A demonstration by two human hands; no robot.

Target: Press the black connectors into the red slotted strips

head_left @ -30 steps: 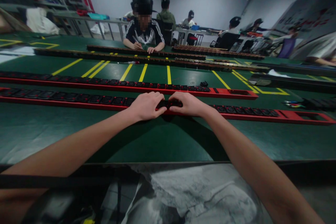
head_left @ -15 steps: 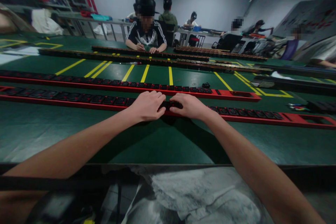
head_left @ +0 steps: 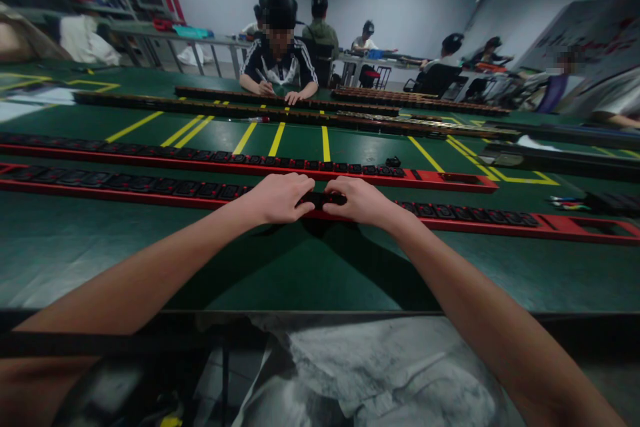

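Note:
Both hands meet near the middle of a long red power strip (head_left: pixel 500 229) with a row of black sockets. My left hand (head_left: pixel 280 200) is closed over it, fingers on the far side and thumb at the near edge. Just to its right, my right hand (head_left: pixel 363 201) curls over the same strip, its thumb close to the near edge. A small gap separates the two thumbs, where a dark part of the strip shows. The fingers cover the sockets under them, so I cannot tell if they pinch a single socket.
A second red strip (head_left: pixel 430 181) lies parallel behind. A small black part (head_left: pixel 393 162) rests by it. Coloured wires (head_left: pixel 567 203) lie at right. Long dark rails (head_left: pixel 300 111) cross the green table (head_left: pixel 320 267) farther back. Opposite, a person (head_left: pixel 277 60) holds a pen.
My left hand has shifted slightly left and its wrist has risen a little. My right hand has barely moved, staying over the same stretch of the strip.

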